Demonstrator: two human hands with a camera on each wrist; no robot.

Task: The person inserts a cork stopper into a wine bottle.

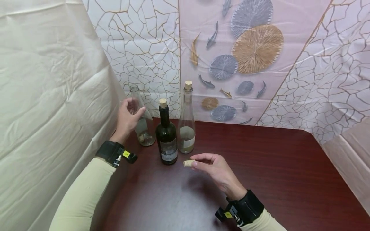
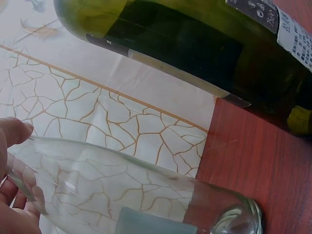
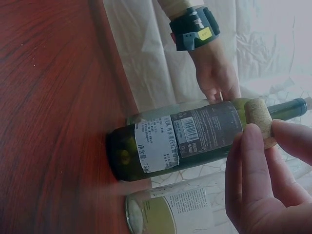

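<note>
At the left of the head view, my left hand [image 1: 127,118] grips a clear, uncorked glass bottle [image 1: 147,131] round its neck and shoulder. In the left wrist view the thumb lies on the near side of that bottle [image 2: 107,170] and the other fingers show behind the glass. My right hand [image 1: 218,170] pinches a cork [image 1: 189,163] between thumb and fingertips, lower and right of the bottles. The right wrist view shows the cork [image 3: 259,117] close up, overlapping the dark green bottle [image 3: 195,141] behind it.
Just right of the held bottle stands the dark green bottle [image 1: 167,138] with a cork in its mouth. Next to it is a taller clear bottle [image 1: 187,125], also corked. A patterned cloth [image 1: 222,64] hangs behind the reddish-brown table [image 1: 260,160]; pale fabric [image 1: 52,80] hangs at the left.
</note>
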